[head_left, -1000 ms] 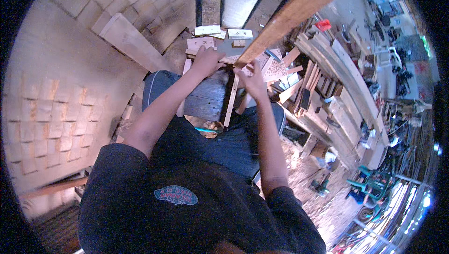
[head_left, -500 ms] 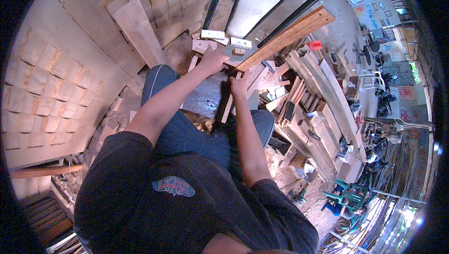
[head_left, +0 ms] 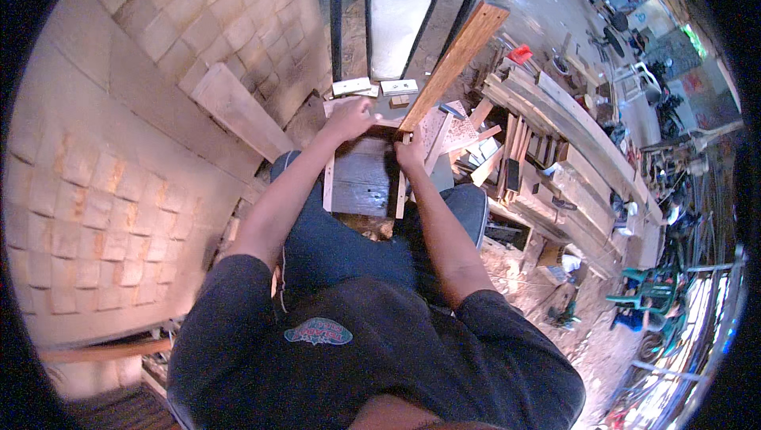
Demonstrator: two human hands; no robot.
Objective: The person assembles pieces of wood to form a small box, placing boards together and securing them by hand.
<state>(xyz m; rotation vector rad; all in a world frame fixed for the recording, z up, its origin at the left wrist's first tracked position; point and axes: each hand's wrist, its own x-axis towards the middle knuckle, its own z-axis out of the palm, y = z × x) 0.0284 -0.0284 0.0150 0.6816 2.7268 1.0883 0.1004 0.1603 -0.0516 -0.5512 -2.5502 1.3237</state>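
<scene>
Bracing the long board [head_left: 453,65] squarely should keep it true beside the dark panel [head_left: 361,183] and pale strip [head_left: 400,198]. It rises just beyond my right hand [head_left: 411,152], curled at its foot; my left hand [head_left: 349,120], half-curled, sits near the panel's far-left corner; I cannot tell whether either grips.

Here on my left, a big pale panel [head_left: 103,216] patterned in raised squares fills that whole side. Up ahead I've got bare grey floor [head_left: 539,14], and over to the right, a white chair [head_left: 650,85] standing well back. Swinging down my right edge now: a green chair [head_left: 659,291], tipped over by the fisheye bend, and behind it daylight blazing through a slatted wall [head_left: 690,378]. Closer in, the littered ground [head_left: 590,351] glows pinkish and bright.
</scene>
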